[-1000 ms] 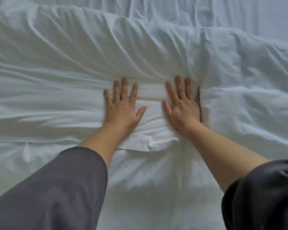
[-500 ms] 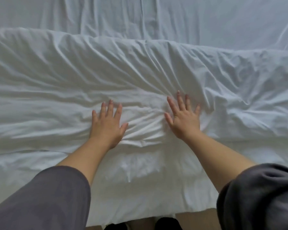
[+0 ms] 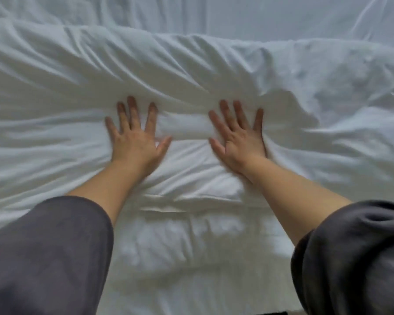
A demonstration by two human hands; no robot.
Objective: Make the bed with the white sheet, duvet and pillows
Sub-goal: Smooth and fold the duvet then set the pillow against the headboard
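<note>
Head view: I look down over both bare forearms onto the white bed; it is the only camera I have
Left hand (image 3: 134,142): palm down on the duvet (image 3: 191,71), a little left of the middle; I see its fingers (image 3: 132,110) straight and spread wide, holding nothing, pressed flat on the cloth
Right hand (image 3: 239,142): palm down on the same duvet, near the left hand but apart from it; fingers (image 3: 239,112) straight and fanned, gripping nothing; the little-finger side sinks into a fold
Duvet: white and heavily creased; it lies across the bed from left to right under both palms; a thick rumpled ridge runs just beyond the fingertips; a seam-like edge shows between the forearms
Sheet (image 3: 259,17): white and smoother; it shows beyond the duvet's far ridge, along the top
Sleeves: dark grey; left sleeve (image 3: 46,253) loose; right sleeve (image 3: 355,258) bunched up
Sharpness: both hands look slightly blurred to me
</note>
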